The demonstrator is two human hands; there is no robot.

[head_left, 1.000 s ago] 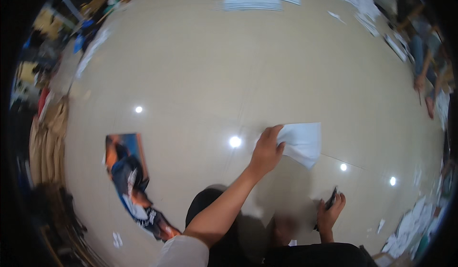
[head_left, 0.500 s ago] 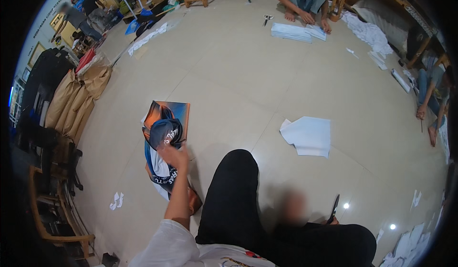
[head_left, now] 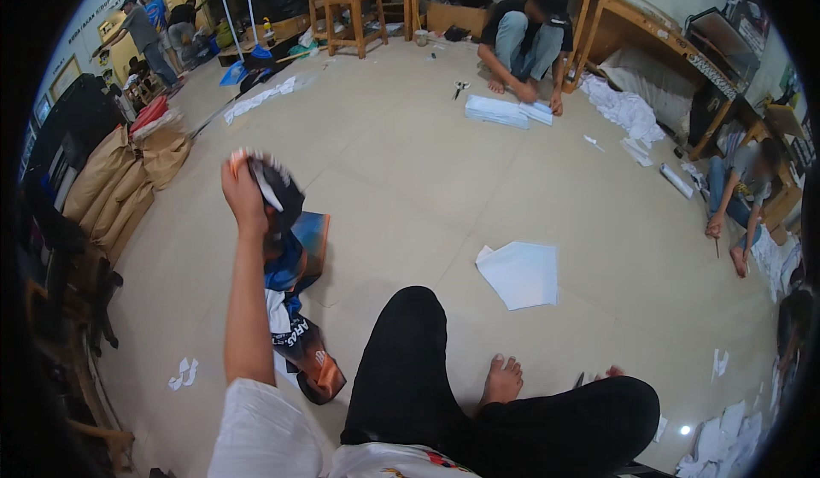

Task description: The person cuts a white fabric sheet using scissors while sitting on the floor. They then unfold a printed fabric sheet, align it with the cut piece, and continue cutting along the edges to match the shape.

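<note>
My left hand point(head_left: 245, 189) is raised at the left, its fingers closed on part of a printed garment cloth point(head_left: 283, 192), dark with orange and white. The rest of that cloth, blue, black, white and orange, hangs and lies crumpled on the floor below. My right hand point(head_left: 612, 372) shows only as a few blurred fingers behind my right knee. Beside it a dark pointed blade point(head_left: 580, 380) sticks up; the knee covers the rest of this tool, and the grip on it is hidden. A white folded sheet point(head_left: 518, 275) lies on the floor ahead of my foot.
A person point(head_left: 525, 42) crouches at the back over stacked pale cloth point(head_left: 497, 111), with scissors point(head_left: 461, 89) nearby. Another person point(head_left: 739, 192) sits at the right. Brown sacks point(head_left: 107, 183) stand at the left. White scraps point(head_left: 183, 374) lie about, and a wooden stool point(head_left: 347, 12) stands at the back.
My left hand has moved up and away, lifting part of the printed cloth and unfolding the pile. The dark blade at my right hand has sunk lower behind the knee. The view has tilted upward.
</note>
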